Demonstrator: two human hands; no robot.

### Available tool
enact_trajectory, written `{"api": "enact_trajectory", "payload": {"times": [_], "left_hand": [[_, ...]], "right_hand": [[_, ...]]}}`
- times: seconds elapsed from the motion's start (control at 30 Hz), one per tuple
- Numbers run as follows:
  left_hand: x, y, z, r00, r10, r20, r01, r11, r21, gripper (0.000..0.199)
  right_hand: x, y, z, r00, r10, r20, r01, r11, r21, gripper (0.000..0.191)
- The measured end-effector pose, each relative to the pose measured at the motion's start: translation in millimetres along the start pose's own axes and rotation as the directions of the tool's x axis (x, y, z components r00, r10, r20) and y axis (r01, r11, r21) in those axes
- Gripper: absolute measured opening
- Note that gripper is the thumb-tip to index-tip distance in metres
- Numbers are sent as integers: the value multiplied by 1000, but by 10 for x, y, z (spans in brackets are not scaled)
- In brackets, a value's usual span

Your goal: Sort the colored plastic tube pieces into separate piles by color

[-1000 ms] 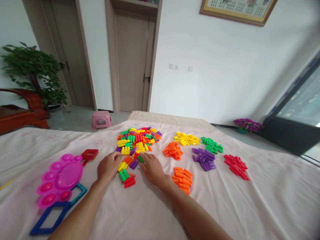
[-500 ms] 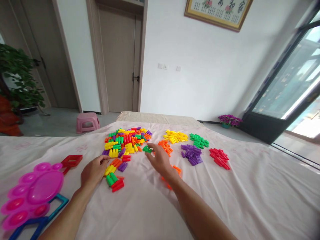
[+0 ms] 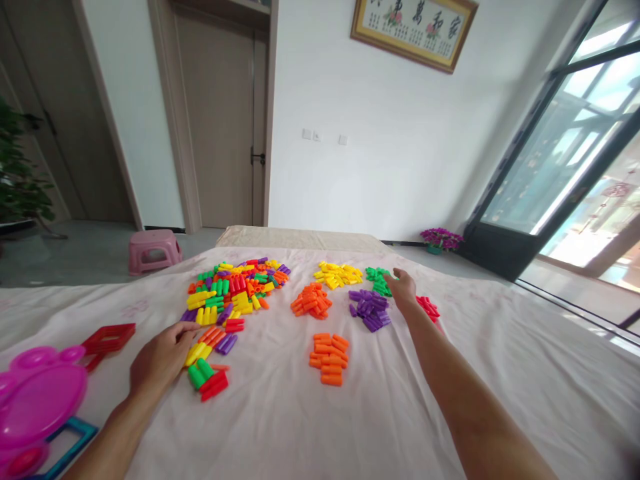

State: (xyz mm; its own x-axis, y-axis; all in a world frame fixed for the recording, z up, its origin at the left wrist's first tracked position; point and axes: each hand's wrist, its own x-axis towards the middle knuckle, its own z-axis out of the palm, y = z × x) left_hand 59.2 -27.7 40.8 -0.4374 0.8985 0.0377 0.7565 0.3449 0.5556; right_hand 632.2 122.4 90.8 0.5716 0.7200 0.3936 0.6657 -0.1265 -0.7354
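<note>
My left hand (image 3: 163, 353) rests at the near left edge of a mixed pile of coloured plastic building pieces (image 3: 235, 287). Its fingers are drawn together beside yellow and orange pieces (image 3: 213, 337); what they hold, if anything, is hidden. My right hand (image 3: 403, 288) reaches over the right side of the green pile (image 3: 379, 280), its visible fingers stretched and apart. I see no piece between them. Left of it lies the purple pile (image 3: 370, 310). The red pile (image 3: 428, 307) is partly behind my right forearm.
Yellow pieces (image 3: 337, 274) and two orange groups, one farther (image 3: 311, 301) and one nearer (image 3: 330, 359), lie mid-cloth. Green and red pieces (image 3: 214, 385) sit near my left wrist. A pink plastic toy (image 3: 43, 393) and red frames (image 3: 107, 340) lie at left.
My right hand has moved right from beside the mixed pile, where it held a green piece, to the green pile. My left hand stays by the mixed pile. The view has shifted rightward.
</note>
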Motion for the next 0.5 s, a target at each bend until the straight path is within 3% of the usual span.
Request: {"api": "enact_trajectory", "payload": {"times": [0.1, 0.23, 0.4, 0.5], "left_hand": [[19, -24, 12, 1000, -5, 20, 5, 1000, -3, 43], [10, -9, 16, 1000, -8, 26, 8, 1000, -13, 41], [-46, 52, -3, 1000, -30, -4, 30, 999, -23, 39], [-71, 70, -16, 999, -25, -22, 24, 999, -44, 37]], "right_hand": [[103, 128, -38, 999, 33, -21, -32, 999, 8, 47], [-154, 112, 2, 1000, 2, -5, -2, 999, 52, 44], [-753, -383, 158, 965, -247, 90, 228, 957, 182, 35], [-1249, -828, 278, 856, -454, 249, 376, 875, 305, 30]]}}
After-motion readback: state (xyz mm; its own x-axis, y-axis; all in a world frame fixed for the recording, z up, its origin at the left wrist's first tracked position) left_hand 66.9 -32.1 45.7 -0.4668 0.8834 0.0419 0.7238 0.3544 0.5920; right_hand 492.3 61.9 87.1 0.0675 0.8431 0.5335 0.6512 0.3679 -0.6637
